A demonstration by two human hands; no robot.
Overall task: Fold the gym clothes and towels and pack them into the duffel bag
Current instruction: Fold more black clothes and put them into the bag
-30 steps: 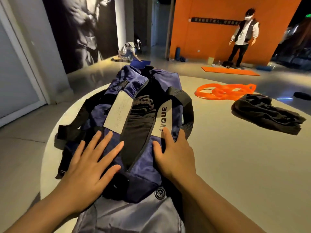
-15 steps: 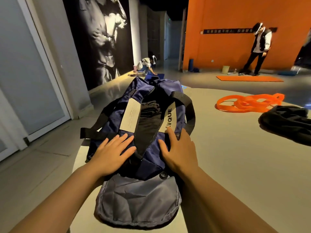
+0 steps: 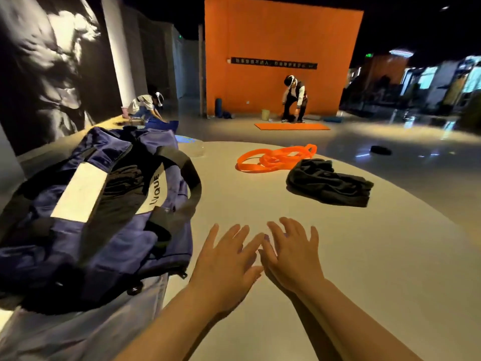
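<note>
Moved: a second earlier both our hands lay flat on the near end of the navy fabric duffel bag [image 3: 104, 217]; by this moment they had left it and hovered side by side over the bare pale round counter [image 3: 364, 269], and our view had swung right.
Left hand: our left hand [image 3: 223, 261] was empty, fingers spread wide.
Right hand: our right hand [image 3: 291, 254] was likewise empty, fingers straight and splayed.
Bag: it lay at the counter's left with its top gaping and dark cloth inside.
Next garment: the crumpled black cloth garment [image 3: 328, 182] lay well ahead of our hands, beside the orange rubber resistance bands [image 3: 276, 157].
Handling: we judged it light, soft and limp; we would pinch two corners or a hem and shake it flat before folding.
</note>
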